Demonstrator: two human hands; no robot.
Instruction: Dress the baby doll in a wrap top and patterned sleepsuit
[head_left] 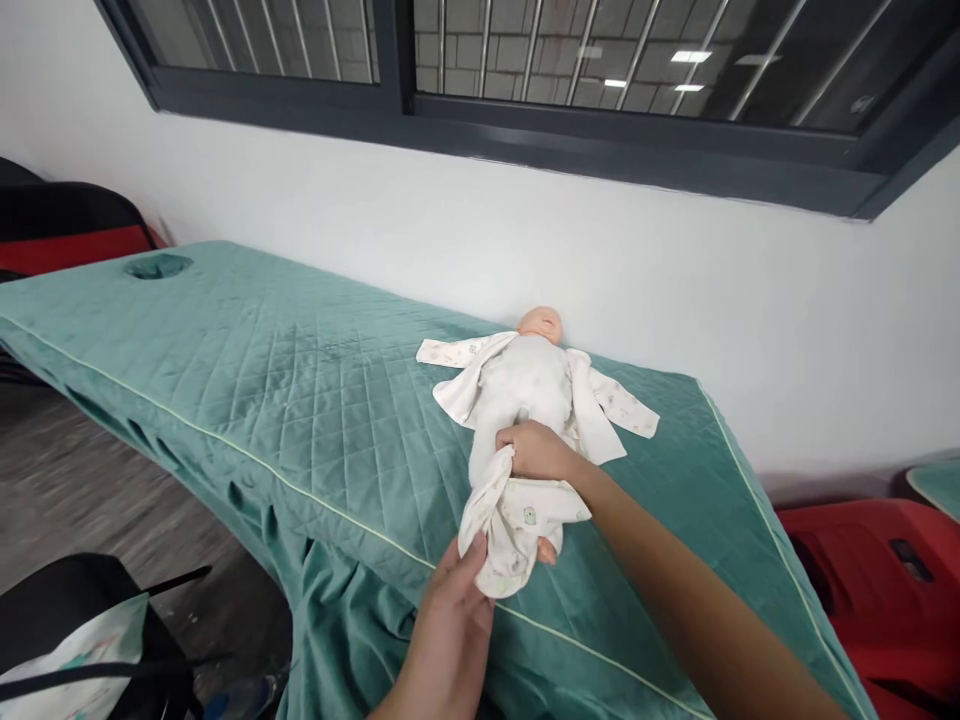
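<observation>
Garment of white printed cloth is held between the two grips, bunched about the doll's lower legs; whether one leg or both are inside cannot be told. Its lower end is pinched by the left hand, thumb over cloth, and its upper edge appears to be clasped in the curled fingers of the right hand. The doll is laid on its back just beyond the right grip, its long axis run away from both, head farthest; its torso is more nearly reached by the right hand. Beneath its trunk an open jacket is spread, sleeves flung to either side. One doll, one jacket, two sleeves, one garment and one bare foot are counted. All are borne by one green quilted bed, backed beyond the grips by a white wall.
</observation>
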